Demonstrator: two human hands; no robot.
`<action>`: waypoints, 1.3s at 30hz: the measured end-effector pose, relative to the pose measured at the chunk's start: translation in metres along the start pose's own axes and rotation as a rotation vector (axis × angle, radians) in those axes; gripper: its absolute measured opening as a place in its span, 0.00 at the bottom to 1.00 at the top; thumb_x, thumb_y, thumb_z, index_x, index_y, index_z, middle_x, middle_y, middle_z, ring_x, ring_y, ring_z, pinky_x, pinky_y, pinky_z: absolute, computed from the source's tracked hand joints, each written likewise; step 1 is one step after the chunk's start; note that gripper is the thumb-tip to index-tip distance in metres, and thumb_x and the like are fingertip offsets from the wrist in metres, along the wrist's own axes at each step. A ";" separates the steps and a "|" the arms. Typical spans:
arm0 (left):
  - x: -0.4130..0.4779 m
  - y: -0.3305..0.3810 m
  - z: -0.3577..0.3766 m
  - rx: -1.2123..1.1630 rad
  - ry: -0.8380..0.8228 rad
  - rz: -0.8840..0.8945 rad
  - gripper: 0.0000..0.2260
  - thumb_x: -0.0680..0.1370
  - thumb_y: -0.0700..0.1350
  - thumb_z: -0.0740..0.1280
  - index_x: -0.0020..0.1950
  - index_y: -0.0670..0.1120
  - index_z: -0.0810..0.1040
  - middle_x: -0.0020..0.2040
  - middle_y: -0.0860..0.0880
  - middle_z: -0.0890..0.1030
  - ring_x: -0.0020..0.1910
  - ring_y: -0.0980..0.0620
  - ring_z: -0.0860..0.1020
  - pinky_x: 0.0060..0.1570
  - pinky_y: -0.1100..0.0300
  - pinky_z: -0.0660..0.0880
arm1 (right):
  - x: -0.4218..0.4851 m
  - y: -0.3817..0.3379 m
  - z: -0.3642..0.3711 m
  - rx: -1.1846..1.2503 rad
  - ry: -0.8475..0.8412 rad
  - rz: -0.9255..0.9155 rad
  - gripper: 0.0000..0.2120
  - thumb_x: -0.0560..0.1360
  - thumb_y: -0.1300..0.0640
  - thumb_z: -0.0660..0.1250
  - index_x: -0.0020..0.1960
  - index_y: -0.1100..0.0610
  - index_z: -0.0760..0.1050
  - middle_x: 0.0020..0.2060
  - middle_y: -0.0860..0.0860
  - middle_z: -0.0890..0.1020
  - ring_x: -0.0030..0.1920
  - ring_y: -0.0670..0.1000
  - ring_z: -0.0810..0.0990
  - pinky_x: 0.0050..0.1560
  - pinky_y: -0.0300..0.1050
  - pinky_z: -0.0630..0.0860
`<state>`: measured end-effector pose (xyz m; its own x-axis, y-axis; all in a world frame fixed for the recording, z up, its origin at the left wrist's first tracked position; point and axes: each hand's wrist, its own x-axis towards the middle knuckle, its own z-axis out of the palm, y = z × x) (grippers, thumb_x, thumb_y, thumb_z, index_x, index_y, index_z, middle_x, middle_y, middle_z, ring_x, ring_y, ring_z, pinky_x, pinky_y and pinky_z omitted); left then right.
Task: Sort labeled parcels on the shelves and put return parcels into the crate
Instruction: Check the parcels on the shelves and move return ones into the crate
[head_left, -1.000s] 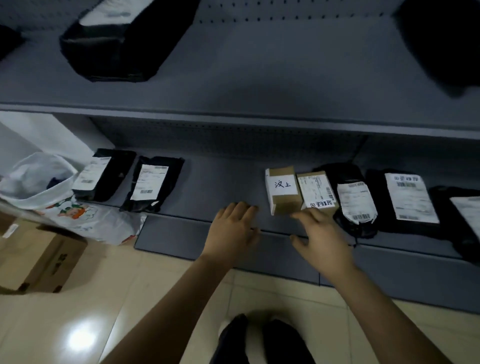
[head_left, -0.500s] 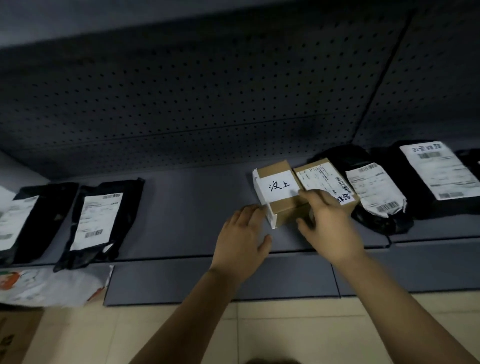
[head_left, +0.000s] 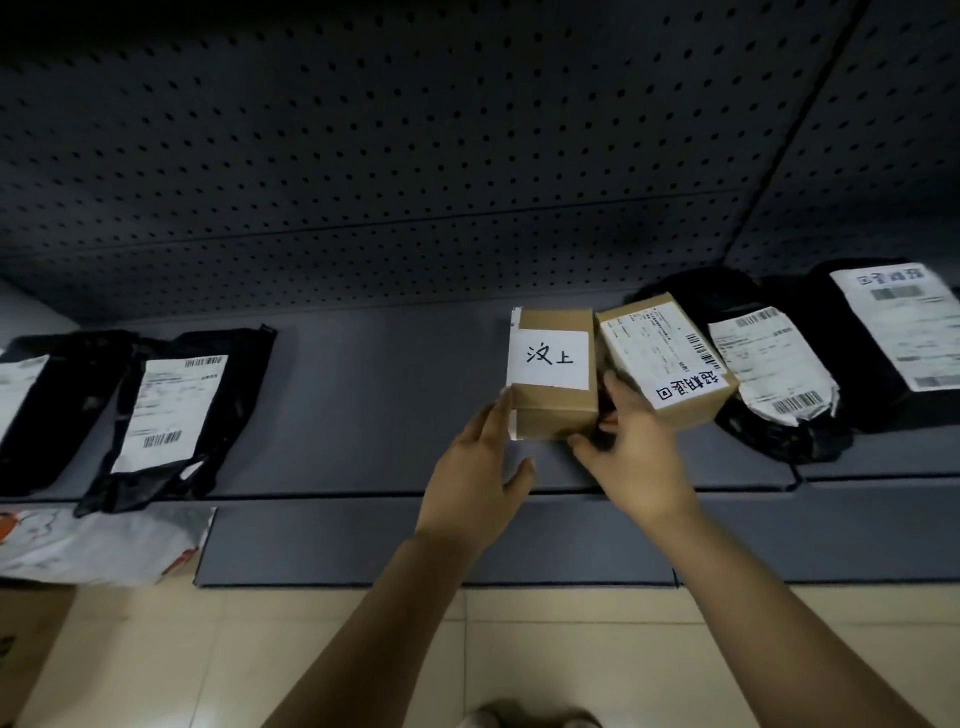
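Reaching forward side by side, both forearms stretch over the floor to the low shelf (head_left: 374, 405). The left hand (head_left: 478, 467) lies flat against the left side of the box (head_left: 553, 400), fingers straight and thumb spread apart from them. The right hand (head_left: 631, 452) grips the box's near right corner, its thumb at the front edge and its fingers curled into the gap beside the second box (head_left: 670, 358). The box is at mid-shelf between the hands; I cannot tell whether it rests on the shelf. Its long axis runs away from the person, white handwritten label facing up. The second box touches it at the far end and angles off to the right.
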<state>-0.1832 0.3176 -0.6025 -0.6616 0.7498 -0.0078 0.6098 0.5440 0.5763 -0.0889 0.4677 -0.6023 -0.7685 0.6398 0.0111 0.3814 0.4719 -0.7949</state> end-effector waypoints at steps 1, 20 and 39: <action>0.001 0.000 -0.001 -0.005 -0.001 -0.004 0.32 0.79 0.51 0.65 0.79 0.51 0.52 0.74 0.50 0.66 0.67 0.51 0.71 0.59 0.62 0.71 | 0.001 0.001 0.002 0.008 -0.012 -0.011 0.29 0.70 0.64 0.73 0.69 0.55 0.71 0.55 0.49 0.78 0.55 0.52 0.79 0.56 0.44 0.76; -0.014 -0.025 -0.022 0.029 0.114 0.011 0.34 0.78 0.47 0.68 0.79 0.53 0.52 0.78 0.47 0.57 0.74 0.47 0.63 0.64 0.55 0.70 | 0.000 -0.023 0.037 -0.091 -0.095 -0.260 0.26 0.75 0.63 0.70 0.71 0.53 0.70 0.72 0.51 0.66 0.67 0.45 0.67 0.61 0.20 0.57; -0.035 -0.069 -0.042 -0.102 0.226 -0.202 0.36 0.75 0.50 0.71 0.78 0.47 0.56 0.72 0.49 0.65 0.66 0.50 0.71 0.56 0.58 0.75 | -0.003 -0.042 0.081 -0.058 -0.194 -0.236 0.28 0.77 0.57 0.69 0.75 0.52 0.65 0.59 0.52 0.79 0.51 0.49 0.80 0.55 0.45 0.77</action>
<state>-0.2208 0.2381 -0.6076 -0.8519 0.5218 0.0446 0.4170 0.6242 0.6607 -0.1443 0.3967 -0.6176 -0.9211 0.3829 0.0709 0.2049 0.6315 -0.7478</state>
